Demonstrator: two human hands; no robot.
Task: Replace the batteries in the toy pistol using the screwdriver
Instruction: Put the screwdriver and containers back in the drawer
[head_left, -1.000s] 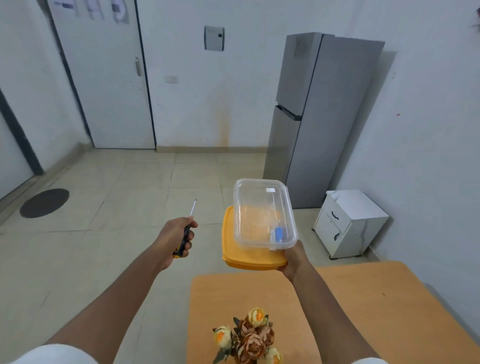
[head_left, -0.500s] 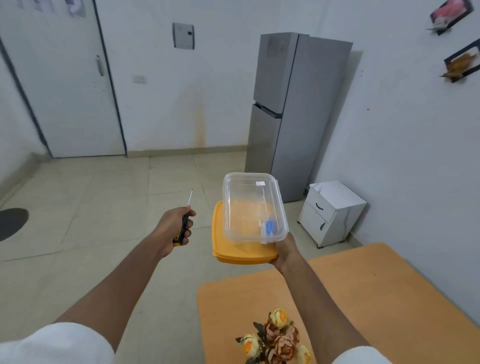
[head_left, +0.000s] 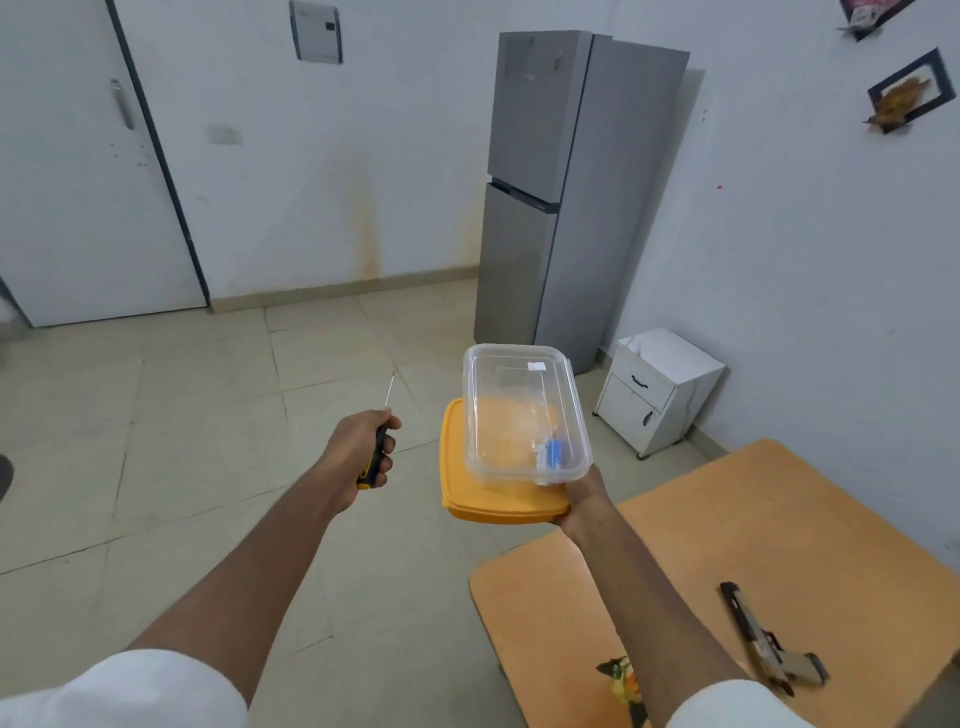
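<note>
In the left hand's fingers: the left hand (head_left: 358, 447) is clenched round the black-and-yellow handle of a thin-shafted metal screwdriver (head_left: 378, 436), whose shaft points up and away from the knuckles, over the tiled floor.
On the right hand's fingers: the right hand (head_left: 581, 496) grips the near edge of a flat orange plastic lid (head_left: 457, 467), with a clear rectangular plastic container (head_left: 519, 405) stacked on top of it; thumb on top, the other fingers hidden beneath.
Inside the container, just beyond the right thumb: small blue cylindrical batteries (head_left: 554, 453) lie in the near right corner; their number cannot be told.
Behind and right of the right hand: a tan-and-black toy pistol (head_left: 763, 642) lies flat on the rounded orange wooden table (head_left: 779, 530), well apart from both hands, muzzle pointing away.
Beside the right forearm: yellow artificial flowers (head_left: 621, 680) on the table, partly hidden.
Beyond the fingers: a tall grey two-door refrigerator (head_left: 566, 182) and a small white bedside cabinet (head_left: 657, 389) against the wall.
</note>
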